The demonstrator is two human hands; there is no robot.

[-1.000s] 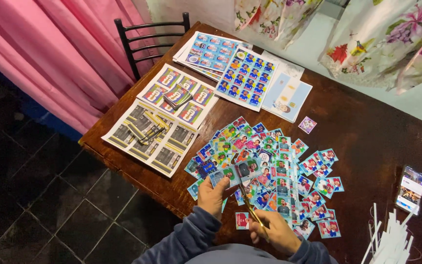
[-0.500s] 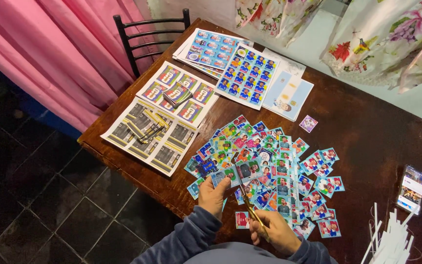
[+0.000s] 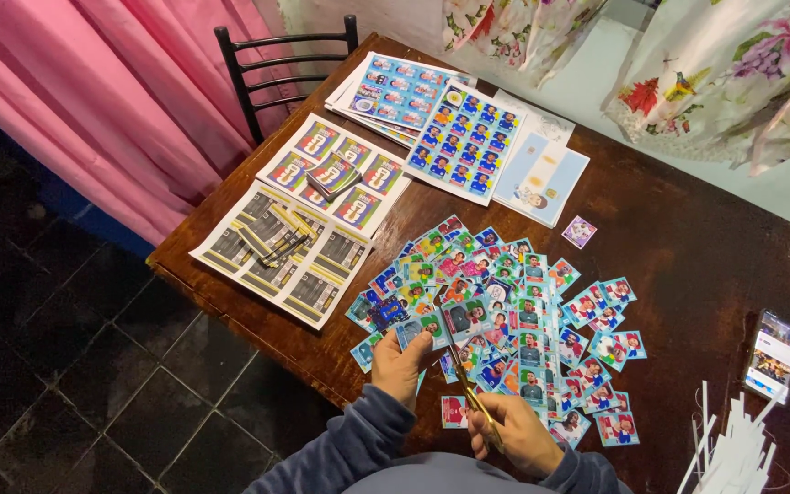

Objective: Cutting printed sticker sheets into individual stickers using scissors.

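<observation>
My left hand [image 3: 401,364] pinches the near edge of a strip of colourful picture cards [image 3: 443,321] at the front of a dark wooden table [image 3: 688,265]. In my right hand [image 3: 516,432] is a pair of scissors with yellow handles [image 3: 464,379], its blades pointing away from me into the strip. Many cut cards [image 3: 541,320] lie spread out just beyond both hands. One card [image 3: 454,411] lies between my wrists.
Uncut card sheets [image 3: 278,249] with small card stacks on them lie at the left edge, blue sheets [image 3: 464,140] further back. A phone [image 3: 772,353] and white paper strips [image 3: 733,448] sit at right. A black chair [image 3: 272,69] and pink curtain [image 3: 93,119] stand behind.
</observation>
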